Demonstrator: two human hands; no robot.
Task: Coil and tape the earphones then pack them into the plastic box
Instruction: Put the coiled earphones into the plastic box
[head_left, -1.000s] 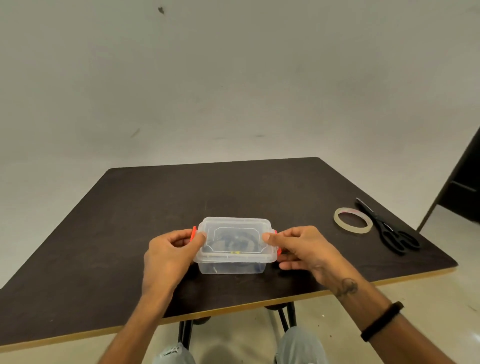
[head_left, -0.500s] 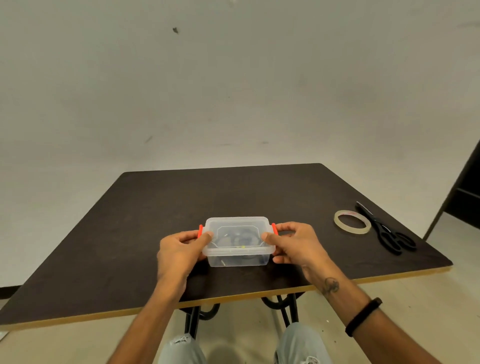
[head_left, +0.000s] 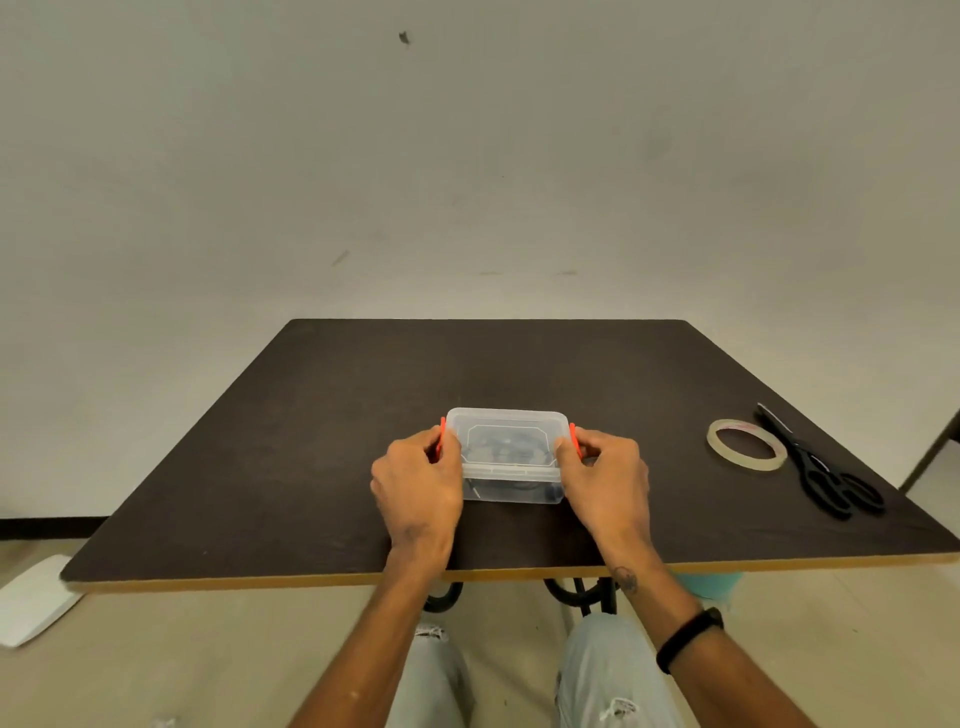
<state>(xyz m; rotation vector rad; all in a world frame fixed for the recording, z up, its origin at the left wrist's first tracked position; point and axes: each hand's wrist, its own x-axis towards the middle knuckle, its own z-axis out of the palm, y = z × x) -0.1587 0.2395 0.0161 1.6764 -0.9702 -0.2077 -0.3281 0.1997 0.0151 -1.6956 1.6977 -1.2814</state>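
A small clear plastic box (head_left: 506, 483) with its lid on stands near the front middle of the dark table (head_left: 322, 415). Dark coiled earphones (head_left: 501, 451) show faintly through the lid. Orange clips sit at both short ends of the box. My left hand (head_left: 418, 486) grips the left end, thumb on the lid and fingers curled at the left clip (head_left: 442, 434). My right hand (head_left: 605, 480) grips the right end the same way at the right clip (head_left: 573, 436).
A roll of clear tape (head_left: 746, 453) lies at the right of the table, with black scissors (head_left: 821, 470) just beyond it near the right edge. A white flat object (head_left: 31, 605) lies on the floor at the left. My knees are under the front edge.
The camera has lifted and drawn back. Both hands stay on the ends of the box, fingers now curled closer against the orange clips. The box has not shifted on the table.
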